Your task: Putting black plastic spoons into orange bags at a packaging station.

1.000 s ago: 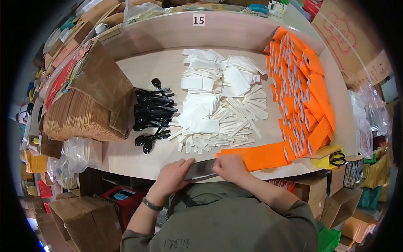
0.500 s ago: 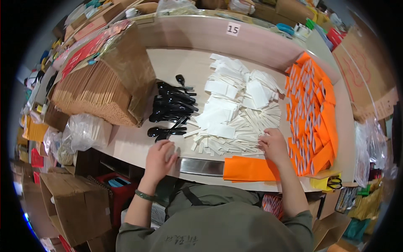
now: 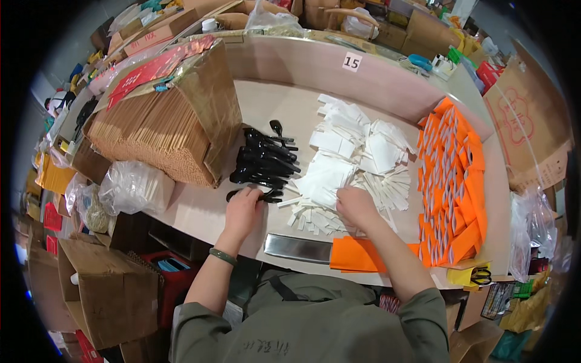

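Black plastic spoons lie in a row left of the table's middle, handles pointing right. At the near end of that row, my left hand has its fingers closed on a black spoon; its grip is partly hidden. To the right spreads a heap of white paper packets, some flat and wide, others narrow strips. My right hand is closed with its fingertips down in this heap, pinching at a white packet. Beneath my right forearm lies a stack of flat orange pouches, beside a metal strip at the table's front edge.
Folded orange pouches stand in a long pile at the right. A large carton full of brown paper-edged pieces occupies the left, with a clear plastic bag before it. Yellow-wrapped scissors sit at the front right corner. A low partition closes the back.
My left hand has moved forward onto the nearest spoons. My right hand has shifted left, from the right edge of the white packets to their middle. The view has tilted slightly.
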Motion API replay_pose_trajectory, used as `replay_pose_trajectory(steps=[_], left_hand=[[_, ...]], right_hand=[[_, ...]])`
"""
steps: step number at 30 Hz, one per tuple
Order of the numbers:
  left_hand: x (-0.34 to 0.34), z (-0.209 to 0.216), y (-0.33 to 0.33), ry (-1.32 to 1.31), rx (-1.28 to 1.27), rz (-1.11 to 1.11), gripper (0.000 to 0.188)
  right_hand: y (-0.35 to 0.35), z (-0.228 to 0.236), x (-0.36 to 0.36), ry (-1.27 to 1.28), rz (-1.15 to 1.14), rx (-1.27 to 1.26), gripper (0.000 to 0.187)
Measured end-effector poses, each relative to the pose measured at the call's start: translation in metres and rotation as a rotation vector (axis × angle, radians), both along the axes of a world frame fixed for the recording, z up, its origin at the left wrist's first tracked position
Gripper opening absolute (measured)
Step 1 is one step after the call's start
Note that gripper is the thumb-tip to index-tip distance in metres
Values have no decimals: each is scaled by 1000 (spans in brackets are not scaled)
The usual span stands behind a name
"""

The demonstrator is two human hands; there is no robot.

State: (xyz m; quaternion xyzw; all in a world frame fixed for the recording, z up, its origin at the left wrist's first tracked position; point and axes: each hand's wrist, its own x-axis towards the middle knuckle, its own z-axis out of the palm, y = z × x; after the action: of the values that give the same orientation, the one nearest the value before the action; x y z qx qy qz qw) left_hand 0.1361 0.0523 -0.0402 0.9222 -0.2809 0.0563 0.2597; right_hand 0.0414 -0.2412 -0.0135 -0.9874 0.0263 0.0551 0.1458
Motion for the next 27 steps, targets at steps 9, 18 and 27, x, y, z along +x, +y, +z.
replay_pose_trajectory(steps=[9, 18, 27], left_hand=[[1, 8, -5, 97, -28, 21, 12], [-42, 19, -15, 143, -287, -46, 12], [-96, 18, -12, 79, -42, -532, 22]], right_hand=[[64, 2, -66, 6, 300, 248, 13], [72, -10, -75, -30, 342, 333, 12], [31, -7, -125, -419, 342, 251, 29]])
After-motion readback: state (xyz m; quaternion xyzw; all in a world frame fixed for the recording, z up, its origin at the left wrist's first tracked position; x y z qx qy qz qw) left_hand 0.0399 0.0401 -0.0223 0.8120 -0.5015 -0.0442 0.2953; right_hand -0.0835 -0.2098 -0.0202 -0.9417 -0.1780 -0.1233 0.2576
